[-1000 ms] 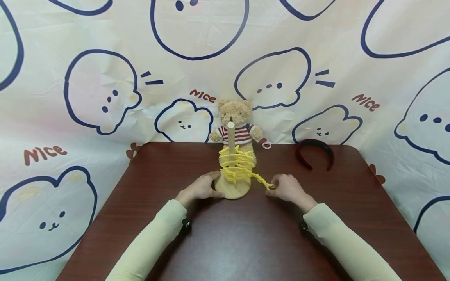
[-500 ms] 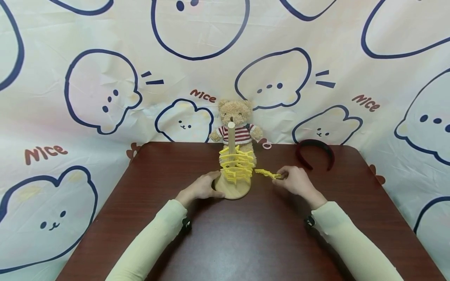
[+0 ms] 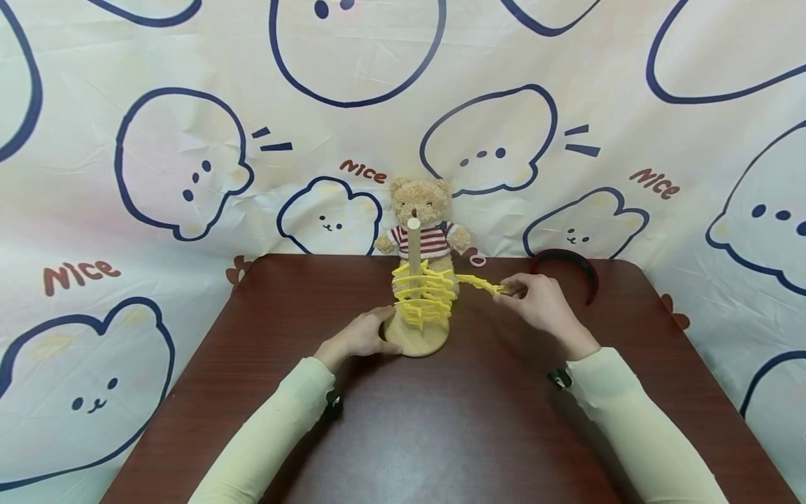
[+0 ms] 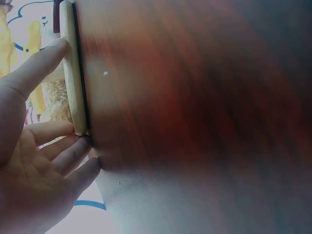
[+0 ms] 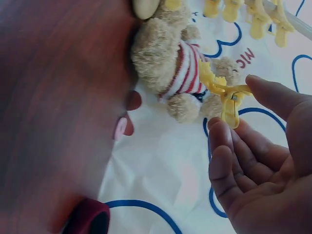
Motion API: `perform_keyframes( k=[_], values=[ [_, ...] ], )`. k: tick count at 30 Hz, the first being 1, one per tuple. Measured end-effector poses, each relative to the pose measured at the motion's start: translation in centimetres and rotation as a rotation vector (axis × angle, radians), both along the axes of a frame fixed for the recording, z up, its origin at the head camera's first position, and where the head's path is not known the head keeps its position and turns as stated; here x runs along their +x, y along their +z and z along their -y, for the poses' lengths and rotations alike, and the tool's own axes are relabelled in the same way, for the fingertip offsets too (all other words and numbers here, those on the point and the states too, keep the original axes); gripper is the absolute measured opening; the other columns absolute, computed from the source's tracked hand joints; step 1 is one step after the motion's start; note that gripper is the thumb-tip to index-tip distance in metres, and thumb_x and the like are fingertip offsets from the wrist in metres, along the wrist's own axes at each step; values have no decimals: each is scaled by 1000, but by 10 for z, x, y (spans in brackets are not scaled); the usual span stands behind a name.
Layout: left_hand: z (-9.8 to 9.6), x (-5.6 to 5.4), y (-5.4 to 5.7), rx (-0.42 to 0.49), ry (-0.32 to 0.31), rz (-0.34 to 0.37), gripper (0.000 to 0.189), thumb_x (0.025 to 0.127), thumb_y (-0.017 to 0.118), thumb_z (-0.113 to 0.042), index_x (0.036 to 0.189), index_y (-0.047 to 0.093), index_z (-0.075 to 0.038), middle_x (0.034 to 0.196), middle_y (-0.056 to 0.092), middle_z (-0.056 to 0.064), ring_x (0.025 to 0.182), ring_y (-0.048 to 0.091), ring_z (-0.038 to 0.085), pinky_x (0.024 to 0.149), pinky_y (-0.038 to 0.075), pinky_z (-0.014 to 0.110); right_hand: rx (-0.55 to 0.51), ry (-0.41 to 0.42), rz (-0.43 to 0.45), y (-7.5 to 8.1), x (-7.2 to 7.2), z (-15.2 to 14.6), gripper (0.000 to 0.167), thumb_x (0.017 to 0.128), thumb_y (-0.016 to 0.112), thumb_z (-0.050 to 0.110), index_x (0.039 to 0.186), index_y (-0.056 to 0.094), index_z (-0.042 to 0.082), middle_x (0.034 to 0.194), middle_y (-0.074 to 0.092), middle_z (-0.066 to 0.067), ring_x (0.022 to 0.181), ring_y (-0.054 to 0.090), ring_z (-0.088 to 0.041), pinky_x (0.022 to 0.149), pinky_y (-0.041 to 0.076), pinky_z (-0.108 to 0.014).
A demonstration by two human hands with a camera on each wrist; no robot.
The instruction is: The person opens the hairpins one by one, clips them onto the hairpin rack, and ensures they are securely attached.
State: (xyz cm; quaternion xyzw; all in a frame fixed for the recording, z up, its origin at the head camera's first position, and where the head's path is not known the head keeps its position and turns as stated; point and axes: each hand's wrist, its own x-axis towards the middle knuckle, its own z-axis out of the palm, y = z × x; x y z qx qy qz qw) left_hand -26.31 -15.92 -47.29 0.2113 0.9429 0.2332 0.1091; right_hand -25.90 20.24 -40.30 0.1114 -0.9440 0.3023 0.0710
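A wooden stand with an upright post (image 3: 414,245) and a round base (image 3: 417,343) carries several yellow hair clips (image 3: 423,297) around its post. My left hand (image 3: 360,336) holds the base's rim from the left; in the left wrist view the thumb lies on one part of the base edge (image 4: 74,83) and the fingers touch another. Between thumb and fingers, my right hand (image 3: 543,306) pinches another yellow hair clip (image 5: 229,95) by its handles, where a small metal spring shows. That clip's toothed end points left, close to the clips on the post; the head view does not show whether they touch.
Behind the stand sits a teddy bear (image 3: 422,206) in a striped shirt. At the table's back edge lies a pink ring-shaped band (image 3: 478,260). A dark red headband (image 3: 588,269) lies beyond my right hand, partly hidden by it. The brown table (image 3: 403,434) meets a printed cloth backdrop.
My right hand has moved right and up, away from the table, drawing the pinched clip off from near the base's side up to the upper clips' height. The left hand and stand have stayed put.
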Motion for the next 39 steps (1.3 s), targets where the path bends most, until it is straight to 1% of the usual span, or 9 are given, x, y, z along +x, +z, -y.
perform_keyframes(
  k=[5,11,19,25,31,34,39],
  values=[
    [0,-1,0,1,9,11,95,80,82,-42,153,37,-3,158,40,16,146,38,33,119,34,46,-8,15,-7,12,2,4,34,86,79,35,108,76,9,88,75,-5,75,63,-18,64,49,-30],
    [0,-2,1,-6,21,35,95,81,81,-44,155,35,-6,159,38,13,147,37,31,120,33,46,-19,1,-15,26,6,7,33,87,78,35,109,76,12,90,74,-5,77,60,-20,64,48,-30],
    [0,-1,0,-10,22,33,95,81,81,-44,155,35,-5,159,39,14,147,37,32,120,33,46,-35,9,-70,41,11,9,29,87,79,30,110,77,12,91,75,-5,77,61,-20,65,49,-30],
    [1,-1,-1,1,17,34,95,81,81,-43,154,35,-5,159,39,14,147,37,32,120,33,46,-44,13,-68,48,11,12,30,87,78,31,111,77,13,92,75,-5,79,62,-20,65,49,-30],
    [1,-1,0,-1,17,40,95,81,82,-43,155,35,-5,159,38,14,147,37,31,120,33,46,-72,4,-35,54,12,18,32,87,78,34,112,77,15,94,74,-4,80,60,-20,65,48,-29],
    [1,-1,0,-5,17,40,95,81,81,-43,155,35,-5,159,38,14,147,37,32,120,33,46,-84,25,-47,55,12,21,29,86,79,36,109,78,18,91,74,-1,79,59,-18,66,48,-29],
    [1,-1,0,-6,16,40,95,81,81,-44,155,35,-5,160,38,14,147,36,32,121,32,46,-93,114,-101,55,11,30,23,86,79,34,105,79,22,89,75,3,77,63,-14,68,51,-31]
  ],
)
